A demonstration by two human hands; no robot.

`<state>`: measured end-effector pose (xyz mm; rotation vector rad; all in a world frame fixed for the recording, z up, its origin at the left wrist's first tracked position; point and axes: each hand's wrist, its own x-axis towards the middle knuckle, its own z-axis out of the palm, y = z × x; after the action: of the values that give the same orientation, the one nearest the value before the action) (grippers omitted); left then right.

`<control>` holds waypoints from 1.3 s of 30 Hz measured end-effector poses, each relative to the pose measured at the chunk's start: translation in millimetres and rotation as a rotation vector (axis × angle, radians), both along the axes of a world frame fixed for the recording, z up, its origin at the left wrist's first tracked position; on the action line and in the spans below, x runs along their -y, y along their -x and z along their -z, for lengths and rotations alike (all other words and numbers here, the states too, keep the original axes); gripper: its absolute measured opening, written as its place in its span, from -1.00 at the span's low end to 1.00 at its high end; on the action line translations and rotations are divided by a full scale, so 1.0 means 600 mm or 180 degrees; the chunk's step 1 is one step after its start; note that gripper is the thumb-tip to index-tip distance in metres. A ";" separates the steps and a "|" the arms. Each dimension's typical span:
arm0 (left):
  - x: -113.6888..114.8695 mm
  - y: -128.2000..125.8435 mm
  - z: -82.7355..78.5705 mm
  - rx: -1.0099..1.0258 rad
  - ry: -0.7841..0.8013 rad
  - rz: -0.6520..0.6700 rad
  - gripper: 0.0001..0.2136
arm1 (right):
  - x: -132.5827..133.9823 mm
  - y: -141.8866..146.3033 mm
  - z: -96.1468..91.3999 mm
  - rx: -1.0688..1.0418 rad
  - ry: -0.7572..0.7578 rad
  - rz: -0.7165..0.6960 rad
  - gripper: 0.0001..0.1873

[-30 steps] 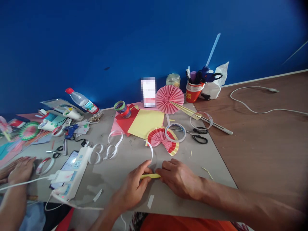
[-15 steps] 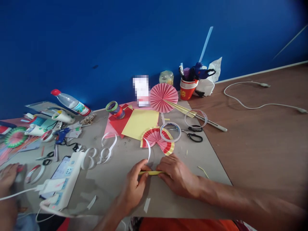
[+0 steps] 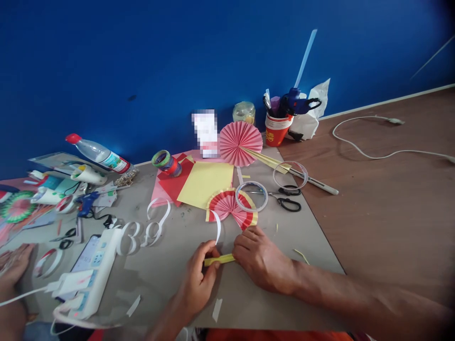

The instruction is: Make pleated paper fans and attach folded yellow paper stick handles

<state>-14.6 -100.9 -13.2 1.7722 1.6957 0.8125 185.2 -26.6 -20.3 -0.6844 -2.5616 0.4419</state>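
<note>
My left hand (image 3: 199, 279) and my right hand (image 3: 259, 260) together pinch a narrow folded yellow paper strip (image 3: 221, 259) low over the grey mat (image 3: 177, 279). The left fingers grip its left end, the right fingers press its right end. A curled white paper strip (image 3: 217, 226) rises just behind the yellow strip. A half-open red and yellow pleated fan (image 3: 229, 207) lies right behind my hands, with a clear tape ring (image 3: 251, 196) resting on its edge.
Yellow sheet (image 3: 206, 182), red paper, pink round fan (image 3: 241, 143), black scissors (image 3: 289, 203), a second tape ring (image 3: 289, 175), a pen and a red cup of tools (image 3: 275, 130) lie behind. At left are a power strip (image 3: 90, 277), phone, bottle (image 3: 97, 152) and another person's hand (image 3: 14, 265).
My hands have closed in slightly on the yellow strip, the left thumb now curled over its end. The view has shifted a little. The other person's hand at left has moved.
</note>
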 end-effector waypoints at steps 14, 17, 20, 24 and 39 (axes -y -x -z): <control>-0.024 0.008 -0.033 0.0492 0.1069 -0.0069 -0.64 | -0.005 -0.011 -0.040 0.0148 0.1520 -0.0082 -0.89; -0.018 0.009 -0.027 0.0695 0.1062 -0.0244 -0.66 | -0.007 -0.013 -0.044 0.0328 0.1752 0.0022 -0.84; -0.013 0.008 -0.023 0.0890 0.0897 -0.0453 -0.68 | -0.009 -0.014 -0.048 0.0467 0.2060 0.0030 -0.80; -0.010 0.005 -0.030 0.1196 0.0901 -0.0498 -0.65 | -0.012 -0.017 -0.052 0.0205 0.2564 0.0071 -0.80; 0.004 0.018 -0.018 0.0284 0.0412 0.0252 -0.54 | -0.021 -0.019 -0.059 0.0296 0.3099 0.0205 -0.85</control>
<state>-25.6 -103.1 -2.7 1.6794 1.5739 0.7200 196.4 -13.7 15.4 -1.0990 -2.2798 1.7019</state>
